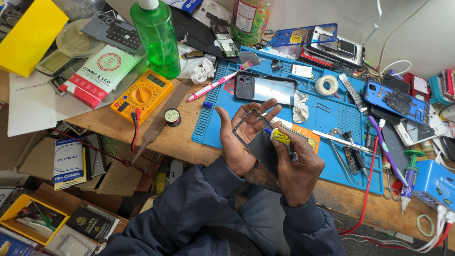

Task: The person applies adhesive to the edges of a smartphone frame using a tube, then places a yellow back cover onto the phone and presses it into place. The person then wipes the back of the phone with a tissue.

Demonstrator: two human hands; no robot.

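The left hand (237, 142) grips a phone frame (258, 137) from the left while the right hand (296, 163) pinches a yellow tool (280, 137) against it.

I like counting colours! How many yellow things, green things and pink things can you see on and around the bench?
Yellow: 4 (multimeter, box, tray, small tool in the right hand)
Green: 1 (bottle)
Pink: 1 (toothbrush)
Total: 6
The left hand holds a dark phone frame.
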